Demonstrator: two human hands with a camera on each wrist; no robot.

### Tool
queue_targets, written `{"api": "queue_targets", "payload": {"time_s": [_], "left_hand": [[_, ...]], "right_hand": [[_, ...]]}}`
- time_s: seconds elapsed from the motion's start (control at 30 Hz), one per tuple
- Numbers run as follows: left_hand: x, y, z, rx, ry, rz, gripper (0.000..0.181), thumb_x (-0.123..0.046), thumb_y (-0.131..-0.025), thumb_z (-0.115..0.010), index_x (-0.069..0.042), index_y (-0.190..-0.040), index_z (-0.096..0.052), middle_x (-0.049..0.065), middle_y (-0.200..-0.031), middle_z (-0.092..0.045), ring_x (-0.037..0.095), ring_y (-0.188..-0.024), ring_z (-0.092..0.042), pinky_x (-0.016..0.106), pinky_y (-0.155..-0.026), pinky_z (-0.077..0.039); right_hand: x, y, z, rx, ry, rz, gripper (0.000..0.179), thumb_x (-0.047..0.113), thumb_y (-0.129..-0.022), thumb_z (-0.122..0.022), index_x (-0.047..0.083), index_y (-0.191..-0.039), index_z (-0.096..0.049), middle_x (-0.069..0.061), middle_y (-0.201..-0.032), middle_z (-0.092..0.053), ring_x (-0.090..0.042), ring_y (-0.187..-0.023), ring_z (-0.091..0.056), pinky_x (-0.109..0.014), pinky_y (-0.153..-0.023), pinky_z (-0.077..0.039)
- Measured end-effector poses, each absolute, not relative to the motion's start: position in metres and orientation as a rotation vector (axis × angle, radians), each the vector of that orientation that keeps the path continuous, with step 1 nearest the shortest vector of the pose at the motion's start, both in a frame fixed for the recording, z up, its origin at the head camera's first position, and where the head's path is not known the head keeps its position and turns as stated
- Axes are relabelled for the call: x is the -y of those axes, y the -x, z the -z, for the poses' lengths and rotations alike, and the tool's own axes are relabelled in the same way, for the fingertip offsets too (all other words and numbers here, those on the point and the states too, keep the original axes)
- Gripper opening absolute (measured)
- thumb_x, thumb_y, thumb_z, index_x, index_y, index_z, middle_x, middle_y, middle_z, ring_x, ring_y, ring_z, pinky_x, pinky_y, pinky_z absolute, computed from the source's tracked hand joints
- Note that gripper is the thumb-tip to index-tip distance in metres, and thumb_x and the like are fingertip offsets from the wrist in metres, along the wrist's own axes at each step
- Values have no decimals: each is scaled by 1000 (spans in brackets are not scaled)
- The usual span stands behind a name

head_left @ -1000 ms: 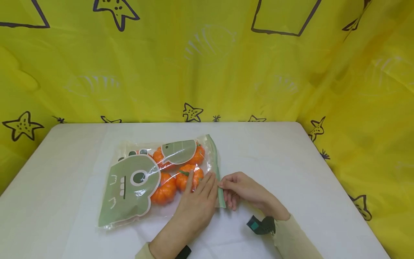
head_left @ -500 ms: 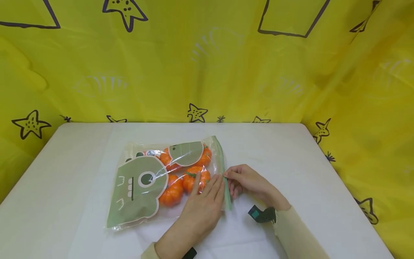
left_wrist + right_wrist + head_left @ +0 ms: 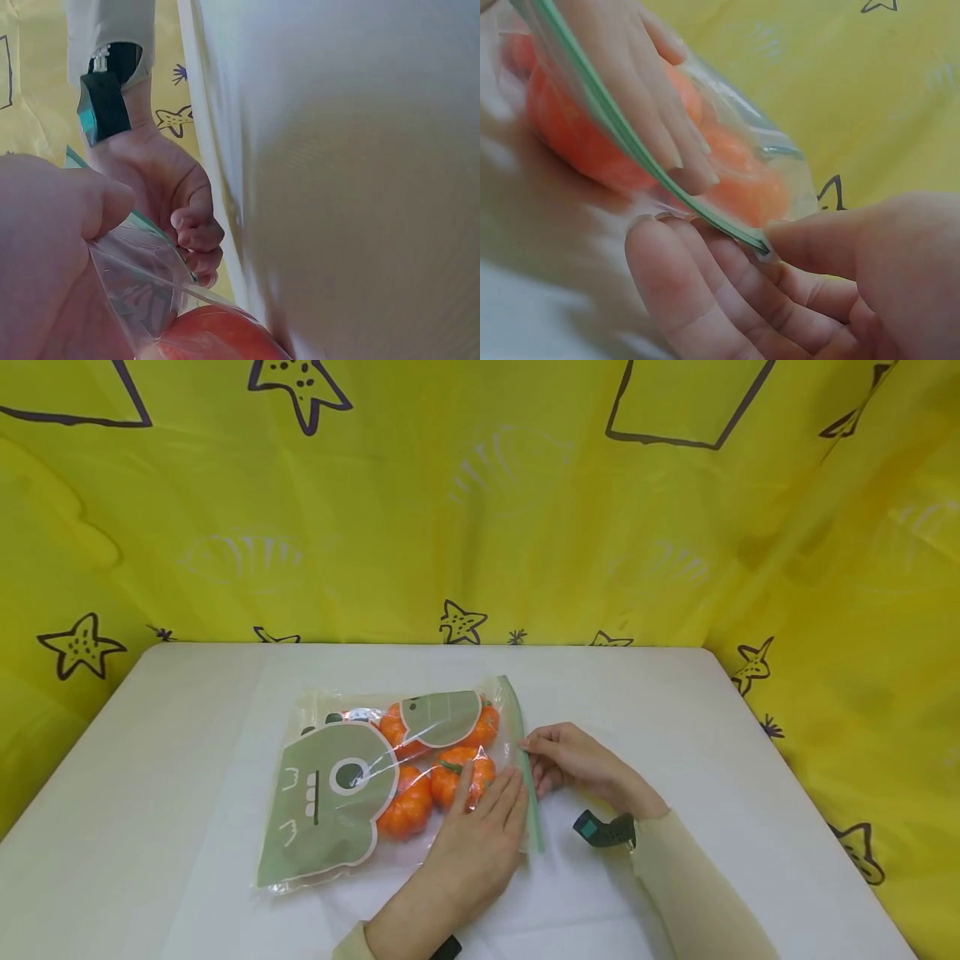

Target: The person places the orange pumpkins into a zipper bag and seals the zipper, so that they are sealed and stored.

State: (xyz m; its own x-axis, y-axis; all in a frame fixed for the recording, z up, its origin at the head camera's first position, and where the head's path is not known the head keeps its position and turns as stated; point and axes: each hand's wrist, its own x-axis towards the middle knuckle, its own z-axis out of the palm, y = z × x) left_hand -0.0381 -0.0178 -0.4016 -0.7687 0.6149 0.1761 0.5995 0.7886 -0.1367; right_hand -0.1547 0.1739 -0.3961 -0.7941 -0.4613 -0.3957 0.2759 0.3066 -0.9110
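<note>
A clear zip bag [image 3: 330,839] with a green cartoon print lies flat on the white table, several orange toy pumpkins [image 3: 406,810] inside it. Along its right end runs a green zip strip [image 3: 535,822]. My left hand [image 3: 476,852] rests flat on the bag beside that strip, fingers straight. With thumb and fingers, my right hand [image 3: 573,758] pinches the strip partway along; a small pale piece [image 3: 767,256] shows at the thumb tip in the right wrist view. The strip beyond the thumb is hidden there. In the left wrist view a pumpkin [image 3: 217,335] shows through the plastic.
The white table [image 3: 637,693] extends on both sides of the bag. Yellow cloth [image 3: 360,518] with star and shell drawings hangs behind and at the sides. Each wrist wears a dark strap, such as the right strap [image 3: 606,831].
My right hand has slid along the green strip toward its far end. The left hand stays on the bag. The whole head view has shifted, so everything appears further right.
</note>
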Motion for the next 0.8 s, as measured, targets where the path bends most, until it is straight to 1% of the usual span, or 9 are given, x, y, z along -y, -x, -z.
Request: {"api": "queue_targets", "payload": {"time_s": [0.33, 0.57, 0.8], "left_hand": [[15, 36, 404, 2745, 982, -126, 62, -42, -95, -58, -8, -146, -47, 6, -156, -43, 19, -148, -35, 60, -121, -20], [14, 35, 403, 2762, 991, -122, 59, -38, -97, -55, -7, -147, -47, 7, -156, -43, 20, -148, -34, 61, -121, -19], [14, 33, 405, 2729, 986, -116, 60, -39, -96, -57, -7, -145, -49, 7, -155, -45, 20, -147, -36, 60, -120, -21]], "right_hand": [[-176, 172, 392, -2014, 132, 1537, 27, 19, -104, -49, -6, -106, -60, -4, -71, -64, -14, -58, -63, -25, -60, -59], [-174, 183, 387, -2063, 128, 1500, 31, 19, -105, -47, -9, -113, -59, -5, -75, -64, -14, -60, -63, -24, -61, -59], [-172, 193, 386, -2084, 130, 1506, 32, 17, -105, -46, -11, -112, -58, -5, -74, -63, -13, -61, -63, -25, -60, -59]]}}
